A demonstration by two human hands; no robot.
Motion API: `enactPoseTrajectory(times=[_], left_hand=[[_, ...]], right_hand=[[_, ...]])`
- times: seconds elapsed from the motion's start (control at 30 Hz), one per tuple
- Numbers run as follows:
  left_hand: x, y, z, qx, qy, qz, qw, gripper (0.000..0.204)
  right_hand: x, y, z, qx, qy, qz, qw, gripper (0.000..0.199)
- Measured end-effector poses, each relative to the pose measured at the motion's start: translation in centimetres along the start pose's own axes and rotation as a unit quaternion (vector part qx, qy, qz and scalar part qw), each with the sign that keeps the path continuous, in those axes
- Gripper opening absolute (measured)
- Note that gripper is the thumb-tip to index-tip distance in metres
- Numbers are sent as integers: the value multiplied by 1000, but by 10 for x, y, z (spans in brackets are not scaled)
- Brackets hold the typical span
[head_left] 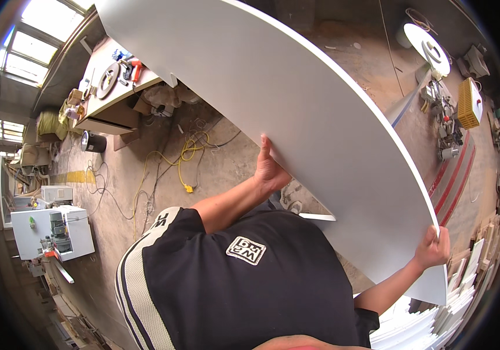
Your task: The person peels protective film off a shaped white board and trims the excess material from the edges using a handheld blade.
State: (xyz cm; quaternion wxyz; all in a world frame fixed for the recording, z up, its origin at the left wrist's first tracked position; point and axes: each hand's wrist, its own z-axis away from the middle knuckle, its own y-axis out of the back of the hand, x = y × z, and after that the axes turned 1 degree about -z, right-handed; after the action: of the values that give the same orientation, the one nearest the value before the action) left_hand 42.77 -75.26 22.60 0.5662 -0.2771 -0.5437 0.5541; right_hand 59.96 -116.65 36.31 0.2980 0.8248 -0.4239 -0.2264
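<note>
A large, flat light-grey panel (296, 99) with a white edge stretches diagonally across the view in front of my body. My left hand (270, 174) holds its near long edge; the thumb points up along that edge, and the other fingers are hidden behind the board. Toward the right end, my right hand (432, 249) is closed round the far white edge, thumb pressed against it. A small cutout shows in the near edge beside my torso, and another notch lies farther up near the workbench.
At upper left a workbench (101, 105) carries tools and a dark disc. A yellow cable (190, 146) lies on the concrete floor, near a black bucket (93, 142). A white machine (57, 230) stands left. On the right are machinery, a yellow crate (469, 104) and stacked white strips (416, 326).
</note>
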Motion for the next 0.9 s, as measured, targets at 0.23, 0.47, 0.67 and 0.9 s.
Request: enactPoseTrajectory(times=[0.23,0.47,0.67,0.9], left_hand=[[13,34,-44,58,91,118,987,119],[-4,40,-103,141,116,80,980,121],[-32,65,-160,145,66,8,987,89],[-76,69,-212,228,59,18,972,75]], right_hand=[[-4,-67,-78,-90,40,75,992,56],[31,-168,-130,-149,-26,-14,988,64],[66,-285,-142,-290,-61,34,955,84],[117,-371,-117,-422,-155,-43,892,91]])
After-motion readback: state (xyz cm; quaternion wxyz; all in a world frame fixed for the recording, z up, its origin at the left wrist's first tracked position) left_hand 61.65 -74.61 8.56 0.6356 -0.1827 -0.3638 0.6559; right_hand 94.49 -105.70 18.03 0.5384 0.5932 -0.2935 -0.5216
